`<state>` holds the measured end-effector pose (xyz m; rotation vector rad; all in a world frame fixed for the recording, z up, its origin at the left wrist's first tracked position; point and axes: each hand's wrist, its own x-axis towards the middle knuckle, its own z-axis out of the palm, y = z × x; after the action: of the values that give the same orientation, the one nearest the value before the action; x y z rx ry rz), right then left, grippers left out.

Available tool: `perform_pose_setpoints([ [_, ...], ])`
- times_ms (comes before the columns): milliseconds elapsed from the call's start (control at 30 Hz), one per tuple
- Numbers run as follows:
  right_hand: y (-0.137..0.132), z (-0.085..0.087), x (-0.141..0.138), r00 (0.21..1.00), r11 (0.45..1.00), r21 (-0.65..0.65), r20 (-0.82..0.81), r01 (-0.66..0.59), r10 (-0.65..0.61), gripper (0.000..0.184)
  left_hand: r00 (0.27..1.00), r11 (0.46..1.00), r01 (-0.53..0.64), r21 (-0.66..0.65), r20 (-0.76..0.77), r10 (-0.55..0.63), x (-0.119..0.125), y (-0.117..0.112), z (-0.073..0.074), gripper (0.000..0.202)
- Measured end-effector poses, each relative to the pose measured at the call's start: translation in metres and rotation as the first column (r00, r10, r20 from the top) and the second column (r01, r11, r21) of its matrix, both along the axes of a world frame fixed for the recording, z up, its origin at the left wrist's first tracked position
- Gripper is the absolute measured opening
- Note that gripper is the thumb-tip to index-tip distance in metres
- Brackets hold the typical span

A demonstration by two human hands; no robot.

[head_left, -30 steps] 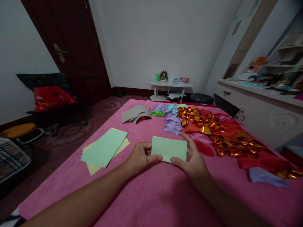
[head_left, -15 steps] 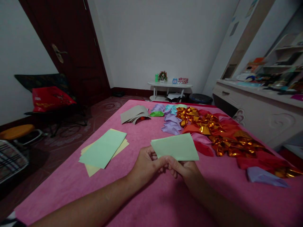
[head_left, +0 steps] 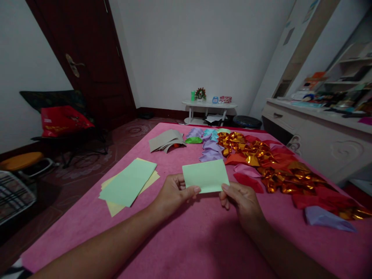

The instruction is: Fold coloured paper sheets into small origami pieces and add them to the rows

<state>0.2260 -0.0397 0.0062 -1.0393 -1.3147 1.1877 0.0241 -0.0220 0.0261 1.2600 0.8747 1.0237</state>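
Note:
A pale green sheet of paper (head_left: 205, 175) is held up above the pink cloth, its long side across my view. My left hand (head_left: 176, 190) pinches its lower left corner, thumb in front. At the lower right corner, my right hand (head_left: 240, 197) grips it between thumb and fingers. To the left lies a stack of green paper (head_left: 129, 182) over yellow sheets (head_left: 114, 208). Beyond the hands, rows of folded paper pieces in purple (head_left: 211, 149), shiny gold (head_left: 232, 141) and red (head_left: 248, 182) spread to the right.
The pink cloth (head_left: 174, 240) covers the work surface. Curved grey sheets (head_left: 167, 139) rest near its far left. A chair with a red bag (head_left: 65, 121) stands at left, a white dresser (head_left: 316, 131) at right, and a small white table (head_left: 209, 104) by the wall.
My right hand has slid rightward, away from the left, to the paper's lower right corner. The paper now looks shorter across and has shifted slightly left.

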Motion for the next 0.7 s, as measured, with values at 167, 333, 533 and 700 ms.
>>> perform_pose_setpoints([
  [167, -0.001, -0.001, 0.004, 0.997, 0.998, 0.013, -0.049, 0.054, -0.053, 0.036, 1.000, 1.000, -0.005, -0.023, -0.029, 0.004, -0.005, 0.005, -0.001, 0.033],
  [333, 0.004, -0.001, 0.008, 0.956, 0.966, 0.053, -0.171, 0.252, -0.240, 0.029, 0.986, 0.986, -0.168, 0.004, 0.013, 0.168, -0.016, 0.016, -0.004, 0.027],
  [533, -0.001, 0.008, 0.000, 0.989, 0.986, 0.082, 0.018, 0.145, -0.147, 0.035, 0.963, 0.983, -0.178, 0.041, 0.212, 0.166, -0.013, 0.017, -0.004, 0.040],
  [700, -0.005, 0.011, -0.005, 0.983, 0.996, 0.076, 0.169, 0.055, -0.067, 0.037, 0.975, 0.962, -0.213, 0.171, 0.104, 0.197, -0.012, 0.017, -0.001, 0.066],
])
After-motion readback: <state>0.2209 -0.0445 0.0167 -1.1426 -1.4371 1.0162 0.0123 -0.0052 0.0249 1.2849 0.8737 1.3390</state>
